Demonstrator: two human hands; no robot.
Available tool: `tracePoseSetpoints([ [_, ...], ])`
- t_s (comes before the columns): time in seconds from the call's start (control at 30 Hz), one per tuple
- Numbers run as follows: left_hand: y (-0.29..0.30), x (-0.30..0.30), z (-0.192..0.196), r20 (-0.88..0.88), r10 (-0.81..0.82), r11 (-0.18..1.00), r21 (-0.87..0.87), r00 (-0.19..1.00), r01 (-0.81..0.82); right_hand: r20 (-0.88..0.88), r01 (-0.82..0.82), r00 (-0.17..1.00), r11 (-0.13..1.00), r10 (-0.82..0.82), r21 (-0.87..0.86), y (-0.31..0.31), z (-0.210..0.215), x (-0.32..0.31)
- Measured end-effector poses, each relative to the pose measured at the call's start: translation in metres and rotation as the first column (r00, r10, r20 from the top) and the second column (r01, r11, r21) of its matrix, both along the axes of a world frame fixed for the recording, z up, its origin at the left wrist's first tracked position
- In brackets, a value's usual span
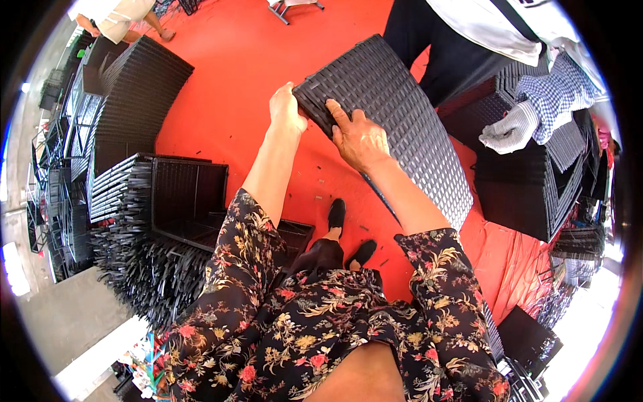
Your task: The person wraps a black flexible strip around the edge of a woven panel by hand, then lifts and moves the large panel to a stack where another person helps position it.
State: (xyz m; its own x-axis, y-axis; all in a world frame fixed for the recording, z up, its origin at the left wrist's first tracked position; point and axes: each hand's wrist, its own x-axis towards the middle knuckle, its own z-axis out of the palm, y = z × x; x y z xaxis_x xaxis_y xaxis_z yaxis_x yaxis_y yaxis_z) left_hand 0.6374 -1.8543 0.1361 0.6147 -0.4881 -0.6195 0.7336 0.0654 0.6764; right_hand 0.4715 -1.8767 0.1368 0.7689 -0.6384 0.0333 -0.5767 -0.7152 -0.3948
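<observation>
1. The woven panel (395,120), dark and with a tight basket weave, is held tilted above the floor in front of the wearer; every place below is told from it.
2. At its left corner, the left hand (288,109) is closed on the edge.
3. On its near edge, the right hand (362,139) lies with the index finger stretched over the weave and the others bent; whether it grips, I cannot tell.
4. Beneath it spreads a red floor covering (234,80), smooth to its left, wrinkled to its lower right, with small dark scraps scattered on the near side.
5. Well to its left stands a tall stack of dark panels (137,100); nearer the wearer on that side are a dark frame (189,187) and a thick mass of loose black strips (147,275).
6. Just beyond its right side, a co-worker in dark trousers (442,50) has a gloved hand (512,127) above another dark stack (512,187).
7. Far beyond its left corner, another person in beige shorts (128,17) is partly visible.
8. Below it are the wearer's black shoes (337,213).
</observation>
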Motion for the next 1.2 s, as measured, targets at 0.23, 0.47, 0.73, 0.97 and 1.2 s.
tracePoseSetpoints([
  [0.23, 0.022, 0.007, -0.002, -0.067, 0.169, 0.982, -0.076, 0.983, -0.174, 0.044, -0.058, 0.997, 0.991, 0.064, -0.12, 0.002, -0.013, 0.009],
  [0.47, 0.053, 0.014, -0.018, -0.157, 0.272, 0.939, -0.171, 0.949, -0.297, 0.273, -0.079, 0.951, 0.97, 0.143, -0.231, 0.006, -0.025, 0.012],
  [0.73, 0.092, 0.031, -0.044, -0.184, 0.343, 0.902, -0.209, 0.921, -0.378, 0.251, -0.171, 0.942, 0.962, 0.223, -0.212, 0.036, -0.031, 0.029],
  [0.97, 0.106, 0.042, -0.055, -0.166, 0.411, 0.88, -0.186, 0.896, -0.438, 0.273, -0.21, 0.922, 0.947, 0.274, -0.241, 0.048, -0.033, 0.038],
  [1.2, 0.126, 0.039, -0.052, -0.185, 0.406, 0.875, -0.203, 0.895, -0.439, 0.277, -0.264, 0.897, 0.92, 0.344, -0.288, 0.065, -0.026, 0.035],
])
